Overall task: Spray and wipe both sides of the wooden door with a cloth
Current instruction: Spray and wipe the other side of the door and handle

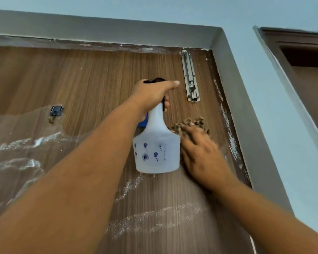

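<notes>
Left hand [152, 95] fingers clamping spray bottle [157, 143] neck mid-frame; right hand [200, 154] fingers flat, pressing cloth [191, 124] on door [81, 79].

Up near the top of the door [92, 79] the broad wood left of the spray bottle [157, 143] lay open but for a small hook [55, 112], while on the right the metal bolt [190, 76] and the grey frame [246, 116] hemmed in the narrow strip.
</notes>
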Tool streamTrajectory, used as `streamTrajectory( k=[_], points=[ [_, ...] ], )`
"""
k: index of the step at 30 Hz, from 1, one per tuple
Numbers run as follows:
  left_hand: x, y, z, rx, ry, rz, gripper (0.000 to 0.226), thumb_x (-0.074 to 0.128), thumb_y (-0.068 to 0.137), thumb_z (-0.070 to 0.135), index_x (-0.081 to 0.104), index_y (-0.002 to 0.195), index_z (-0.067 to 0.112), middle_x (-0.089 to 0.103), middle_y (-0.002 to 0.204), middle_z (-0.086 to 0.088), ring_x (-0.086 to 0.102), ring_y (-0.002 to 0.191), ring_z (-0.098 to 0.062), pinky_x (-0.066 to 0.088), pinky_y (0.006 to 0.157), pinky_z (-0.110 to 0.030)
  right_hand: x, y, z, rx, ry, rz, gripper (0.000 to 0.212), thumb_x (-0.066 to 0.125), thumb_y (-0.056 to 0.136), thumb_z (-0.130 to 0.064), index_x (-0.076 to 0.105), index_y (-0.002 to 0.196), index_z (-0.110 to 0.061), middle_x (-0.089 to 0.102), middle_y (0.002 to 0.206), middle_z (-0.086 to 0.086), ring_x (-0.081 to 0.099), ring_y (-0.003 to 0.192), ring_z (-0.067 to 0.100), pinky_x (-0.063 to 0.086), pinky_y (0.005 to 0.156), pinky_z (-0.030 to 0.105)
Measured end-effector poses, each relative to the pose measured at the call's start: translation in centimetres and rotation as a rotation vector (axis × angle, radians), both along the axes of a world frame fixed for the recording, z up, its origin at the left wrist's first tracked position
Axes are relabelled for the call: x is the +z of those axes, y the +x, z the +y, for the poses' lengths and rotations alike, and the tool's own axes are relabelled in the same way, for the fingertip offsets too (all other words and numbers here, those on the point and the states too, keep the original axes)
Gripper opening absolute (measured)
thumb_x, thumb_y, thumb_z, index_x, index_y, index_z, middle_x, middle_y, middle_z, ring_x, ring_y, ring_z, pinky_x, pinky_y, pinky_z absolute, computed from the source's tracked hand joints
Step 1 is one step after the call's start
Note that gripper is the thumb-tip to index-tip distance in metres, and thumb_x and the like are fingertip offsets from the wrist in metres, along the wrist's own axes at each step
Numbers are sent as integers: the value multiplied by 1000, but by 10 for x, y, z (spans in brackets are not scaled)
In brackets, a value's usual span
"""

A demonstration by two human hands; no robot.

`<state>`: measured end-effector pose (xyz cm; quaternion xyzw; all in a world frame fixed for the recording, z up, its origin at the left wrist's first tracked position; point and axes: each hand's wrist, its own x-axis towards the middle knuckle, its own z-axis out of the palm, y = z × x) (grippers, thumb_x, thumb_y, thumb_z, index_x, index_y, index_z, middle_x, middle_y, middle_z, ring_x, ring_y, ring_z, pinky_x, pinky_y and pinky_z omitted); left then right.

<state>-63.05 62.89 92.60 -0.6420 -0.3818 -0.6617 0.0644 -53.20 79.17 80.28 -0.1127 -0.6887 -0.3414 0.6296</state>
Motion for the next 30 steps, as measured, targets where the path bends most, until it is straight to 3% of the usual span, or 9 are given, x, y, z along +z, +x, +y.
streamTrajectory(
  k=[4,8,12,17,21,23,27,30],
  points=[
    [-26,-28,-30,-125,-107,-187,34,65,95,32,55,70,12,58,60,-5,60,53,-17,56,61,-29,31,30,17,125,-219,289,40,51,97,-21,56,136,-14,44,143,17,40,131,36,34,110,46],
    [-66,-44,-66,-107,-163,-267,38,63,95,35,56,67,10,61,59,-6,64,58,-17,61,69,-30,21,-12,-15,237,-413,465,43,43,99,-31,54,138,-16,40,145,16,30,137,35,27,113,48],
    [-97,-52,-81,12,-214,-312,39,71,89,40,56,69,10,55,59,-5,55,48,-16,56,54,-27,0,-53,-47,201,-370,358,45,44,98,-33,52,139,-17,42,144,14,28,140,34,29,111,52],
    [-98,-40,-86,71,-314,-254,38,70,89,45,62,96,9,62,70,-9,62,61,-21,59,59,-31,0,-46,-54,239,-452,284,51,39,101,-44,42,146,-20,29,154,11,14,147,30,22,116,53],
    [-95,-28,-78,184,-325,-240,37,75,87,39,64,94,4,59,64,-7,56,53,-17,54,55,-29,-5,-37,-54,183,-462,170,71,37,94,-64,36,149,-19,25,155,11,10,148,29,22,115,53],
    [-98,-28,-74,224,-273,-264,37,78,86,36,68,99,3,60,64,-6,56,50,-15,54,53,-28,-5,-33,-51,136,-433,127,69,41,95,-60,34,150,-19,24,155,12,10,148,30,23,115,52],
    [-110,-30,-72,285,-154,-289,38,80,83,40,68,86,5,64,69,-9,61,55,-17,59,57,-26,-3,-29,-56,190,-465,169,54,45,99,-39,37,149,-20,25,154,12,11,147,31,27,115,52],
    [-118,-38,-69,300,-84,-346,34,79,85,35,70,96,4,62,68,-9,59,56,-19,56,59,-30,-20,-46,-66,143,-364,60,55,49,96,-34,37,149,-21,31,153,12,15,145,37,32,112,55]
  ],
)
